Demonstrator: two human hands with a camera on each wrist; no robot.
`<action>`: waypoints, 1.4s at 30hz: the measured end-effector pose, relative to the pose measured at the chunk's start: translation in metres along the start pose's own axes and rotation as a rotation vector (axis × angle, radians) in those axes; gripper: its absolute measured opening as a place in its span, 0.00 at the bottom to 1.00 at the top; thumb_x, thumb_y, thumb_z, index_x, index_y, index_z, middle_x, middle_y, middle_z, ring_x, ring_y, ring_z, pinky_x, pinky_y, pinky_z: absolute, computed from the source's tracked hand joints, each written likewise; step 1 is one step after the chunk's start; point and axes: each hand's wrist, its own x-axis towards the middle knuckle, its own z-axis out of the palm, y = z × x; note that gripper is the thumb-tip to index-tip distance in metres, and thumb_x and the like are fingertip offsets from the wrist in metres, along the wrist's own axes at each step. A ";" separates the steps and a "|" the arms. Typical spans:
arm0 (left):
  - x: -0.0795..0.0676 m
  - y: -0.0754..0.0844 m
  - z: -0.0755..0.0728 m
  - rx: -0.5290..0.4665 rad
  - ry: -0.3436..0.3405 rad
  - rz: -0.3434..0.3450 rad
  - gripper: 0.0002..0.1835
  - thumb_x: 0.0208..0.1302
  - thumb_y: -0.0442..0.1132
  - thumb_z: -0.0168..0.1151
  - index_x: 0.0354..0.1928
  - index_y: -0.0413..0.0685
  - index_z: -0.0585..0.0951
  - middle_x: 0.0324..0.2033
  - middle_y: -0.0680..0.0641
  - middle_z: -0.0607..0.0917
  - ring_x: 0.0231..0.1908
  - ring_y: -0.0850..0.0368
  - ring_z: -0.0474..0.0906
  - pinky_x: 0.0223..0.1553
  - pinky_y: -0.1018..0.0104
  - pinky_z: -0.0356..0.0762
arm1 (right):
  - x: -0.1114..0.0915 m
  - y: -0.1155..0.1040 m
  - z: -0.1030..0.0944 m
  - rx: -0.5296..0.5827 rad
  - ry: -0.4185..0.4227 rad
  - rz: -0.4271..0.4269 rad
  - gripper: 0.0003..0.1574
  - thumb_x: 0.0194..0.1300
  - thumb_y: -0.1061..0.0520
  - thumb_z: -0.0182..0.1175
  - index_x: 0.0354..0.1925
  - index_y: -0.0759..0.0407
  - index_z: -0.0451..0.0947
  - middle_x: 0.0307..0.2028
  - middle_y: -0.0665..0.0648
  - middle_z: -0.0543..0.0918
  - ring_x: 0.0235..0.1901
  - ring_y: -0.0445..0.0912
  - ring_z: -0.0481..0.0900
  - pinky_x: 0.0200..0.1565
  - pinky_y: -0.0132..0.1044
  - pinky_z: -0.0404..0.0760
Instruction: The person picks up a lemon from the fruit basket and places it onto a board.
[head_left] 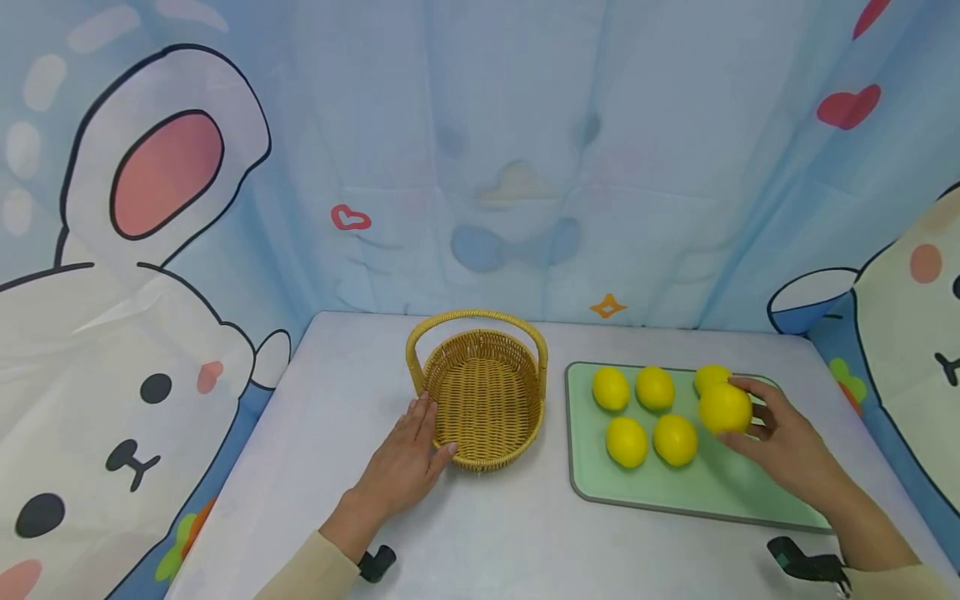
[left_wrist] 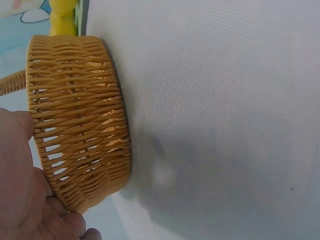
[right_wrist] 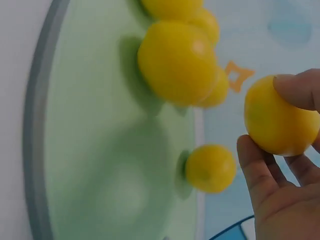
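Note:
My right hand (head_left: 787, 437) holds a yellow lemon (head_left: 725, 408) between thumb and fingers, raised above the green tray (head_left: 727, 483). In the right wrist view the held lemon (right_wrist: 277, 117) is apart from the tray surface. Several other lemons (head_left: 675, 440) sit on the tray, mostly on its left part; one lemon (head_left: 711, 377) at the back is partly hidden behind the held one. To the left, a round woven basket (head_left: 483, 400) with an arched handle stands upright, nothing inside it. My left hand (head_left: 401, 458) rests against its left rim, fingers stretched out and thumb at the front edge.
A white table (head_left: 510, 542) carries the basket and tray, with a gap between the two. Behind it hangs a blue cartoon-print curtain (head_left: 510, 100), reaching along both sides as well. The tray has a low grey rim (right_wrist: 37, 150).

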 end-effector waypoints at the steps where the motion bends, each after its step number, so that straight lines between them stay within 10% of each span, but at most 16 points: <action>1: 0.000 0.000 0.000 0.000 0.001 0.000 0.45 0.84 0.64 0.39 0.83 0.34 0.50 0.85 0.37 0.45 0.84 0.41 0.44 0.83 0.49 0.50 | 0.000 0.005 -0.001 -0.014 -0.023 0.027 0.53 0.73 0.51 0.70 0.81 0.62 0.51 0.74 0.79 0.60 0.64 0.60 0.75 0.46 0.11 0.76; 3: 0.000 0.000 0.000 -0.002 0.000 0.000 0.45 0.84 0.64 0.39 0.83 0.34 0.50 0.85 0.37 0.45 0.84 0.41 0.44 0.83 0.49 0.51 | 0.000 0.013 -0.003 -0.027 -0.077 0.085 0.55 0.74 0.48 0.69 0.82 0.63 0.48 0.74 0.82 0.57 0.64 0.78 0.69 0.54 0.29 0.86; 8: 0.000 -0.001 0.000 0.001 -0.003 0.001 0.45 0.84 0.65 0.39 0.83 0.34 0.50 0.85 0.37 0.45 0.84 0.41 0.44 0.83 0.49 0.50 | -0.001 0.032 -0.004 -0.055 -0.173 0.182 0.59 0.74 0.44 0.67 0.83 0.67 0.45 0.76 0.85 0.51 0.65 0.81 0.65 0.59 0.74 0.77; 42: -0.002 0.001 -0.002 -0.034 -0.007 0.000 0.45 0.84 0.64 0.39 0.83 0.35 0.50 0.85 0.37 0.45 0.84 0.41 0.44 0.83 0.49 0.50 | 0.006 0.055 -0.003 -0.133 -0.261 0.257 0.63 0.73 0.35 0.64 0.82 0.70 0.45 0.72 0.85 0.56 0.63 0.78 0.64 0.56 0.79 0.71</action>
